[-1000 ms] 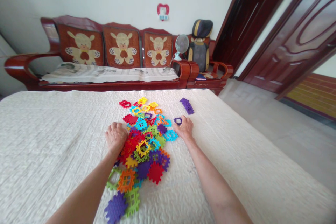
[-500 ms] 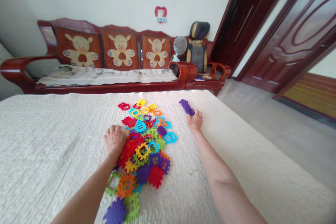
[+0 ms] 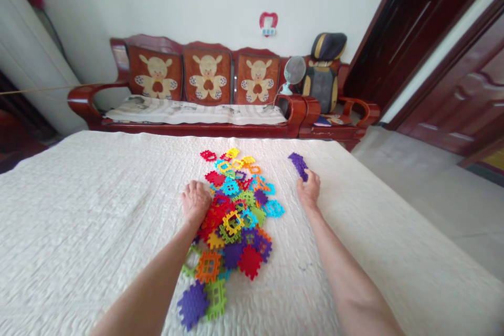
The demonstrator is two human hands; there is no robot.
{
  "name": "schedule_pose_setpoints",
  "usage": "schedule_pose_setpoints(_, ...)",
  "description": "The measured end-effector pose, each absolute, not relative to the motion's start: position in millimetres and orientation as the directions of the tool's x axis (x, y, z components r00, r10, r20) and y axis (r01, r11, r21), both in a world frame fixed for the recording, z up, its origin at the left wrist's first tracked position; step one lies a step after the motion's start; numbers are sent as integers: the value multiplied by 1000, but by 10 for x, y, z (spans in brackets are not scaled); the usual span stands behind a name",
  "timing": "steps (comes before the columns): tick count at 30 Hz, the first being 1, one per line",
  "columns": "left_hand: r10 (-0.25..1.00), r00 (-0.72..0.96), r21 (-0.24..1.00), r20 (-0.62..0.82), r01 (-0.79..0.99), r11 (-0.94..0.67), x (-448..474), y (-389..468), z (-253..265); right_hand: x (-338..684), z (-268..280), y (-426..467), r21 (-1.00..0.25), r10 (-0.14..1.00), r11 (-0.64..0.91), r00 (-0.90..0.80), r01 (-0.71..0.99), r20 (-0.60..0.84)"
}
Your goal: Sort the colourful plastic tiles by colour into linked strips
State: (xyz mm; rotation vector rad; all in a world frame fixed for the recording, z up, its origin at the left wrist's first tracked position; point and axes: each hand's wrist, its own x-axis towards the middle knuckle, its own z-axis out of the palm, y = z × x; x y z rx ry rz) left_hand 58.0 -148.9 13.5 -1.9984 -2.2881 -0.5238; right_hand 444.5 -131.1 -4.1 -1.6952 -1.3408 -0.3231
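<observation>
My right hand (image 3: pixel 309 189) pinches the near end of a purple strip of toothed plastic building pieces (image 3: pixel 298 164), to the right of the pile. The strip points away from me and slightly left. My left hand (image 3: pixel 196 200) rests at the pile's left edge beside some red pieces (image 3: pixel 217 215), fingers loosely bent and no piece visible in them. The pile of interlocking pieces mixes red, yellow, blue, green, orange and purple, some solid and some with window-like openings. Nearest me lie a purple piece (image 3: pixel 192 304) and a green window piece (image 3: pixel 216 298).
A white quilted cloth (image 3: pixel 98 210) covers the table. Beyond its far edge stands a wooden sofa (image 3: pixel 197 128) with bear cushions (image 3: pixel 207 76). A small fan (image 3: pixel 294 71) and a chair with a massage pad (image 3: pixel 321 86) are at the right, near dark red doors (image 3: pixel 464 79).
The camera view has turned left, so everything appears further right. My right hand still holds the purple strip, now pointing slightly more away from me. My left hand stays by the pile.
</observation>
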Motion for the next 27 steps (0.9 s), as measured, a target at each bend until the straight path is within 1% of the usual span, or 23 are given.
schedule_pose_setpoints(3, 949, -162, 212, 270, 972, 106, 583, -1496, 130, 3979, 55, -1262, -416, 678, 254, 146, 873, 721)
schedule_pose_setpoints(5, 949, -167, 211, 268, 971, 111, 587, -1501, 135, 3589, 156, -1199, -375, 718, 354, 7, 857, 696)
schedule_pose_setpoints(7, 949, -174, 214, 262, 970, 119, 592, -1505, 146, 3220, 271, -1119, -338, 774, 382, -98, 860, 626)
schedule_pose_setpoints(9, 949, -177, 217, 262, 969, 121, 596, -1511, 160, 2931, 376, -1033, -291, 844, 332, -144, 897, 517)
schedule_pose_setpoints(12, 947, -168, 223, 275, 969, 107, 599, -1522, 179, 2686, 465, -916, -195, 941, 170, -101, 966, 322)
schedule_pose_setpoints(15, 943, -165, 232, 288, 968, 98, 601, -1531, 186, 2611, 458, -829, -141, 975, 64, -32, 988, 222)
schedule_pose_setpoints(19, 943, -171, 240, 287, 965, 102, 606, -1528, 176, 2603, 391, -737, -141, 983, 19, 8, 990, 185)
schedule_pose_setpoints(23, 943, -178, 240, 281, 964, 111, 608, -1517, 163, 2564, 358, -654, -173, 986, -41, 68, 984, 152)
schedule_pose_setpoints(27, 947, -182, 249, 266, 962, 115, 601, -1517, 165, 2538, 380, -644, -224, 981, -33, 74, 974, 179)
